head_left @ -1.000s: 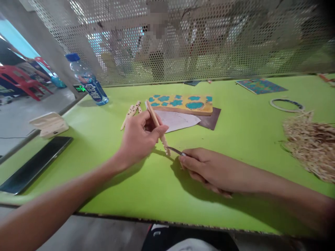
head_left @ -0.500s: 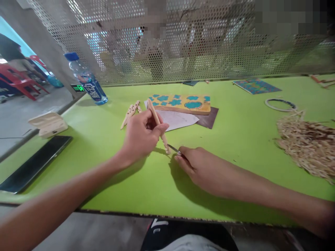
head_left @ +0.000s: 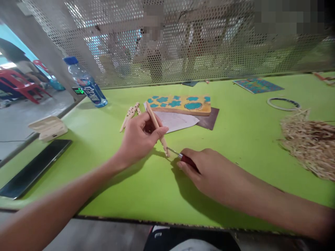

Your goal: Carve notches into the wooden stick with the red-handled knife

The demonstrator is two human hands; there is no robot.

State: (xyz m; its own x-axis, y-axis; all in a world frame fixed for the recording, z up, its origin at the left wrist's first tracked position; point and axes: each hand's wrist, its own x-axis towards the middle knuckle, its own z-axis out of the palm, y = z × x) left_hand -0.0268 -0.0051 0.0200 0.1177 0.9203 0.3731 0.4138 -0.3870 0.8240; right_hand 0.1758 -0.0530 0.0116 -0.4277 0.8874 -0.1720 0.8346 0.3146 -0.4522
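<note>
My left hand (head_left: 140, 137) pinches a slim wooden stick (head_left: 152, 116) that slants down toward me, its lower end notched. In my right hand (head_left: 206, 167) is a carving knife (head_left: 188, 162) with a dark red handle and a thin metal blade. The blade's tip meets the notched end of the stick, just above the green table (head_left: 131, 198). Several carved wooden pieces (head_left: 130, 115) lie beyond my left hand. Behind the stick, a yellow board (head_left: 180, 107) with blue-green patches rests on white paper (head_left: 180, 121) and a dark brown sheet (head_left: 211, 120).
On the left stand a water bottle (head_left: 87, 85), an open white case (head_left: 48, 127) and a phone (head_left: 35, 169). To the right are a pile of wood shavings (head_left: 309, 146), a tape ring (head_left: 284, 104) and a patterned card (head_left: 258, 85). A perforated metal screen (head_left: 117, 52) borders the far edge.
My right hand has shifted slightly right and down with the knife, showing more of its red handle. My left hand keeps its hold on the stick. The view has tilted a little.
</note>
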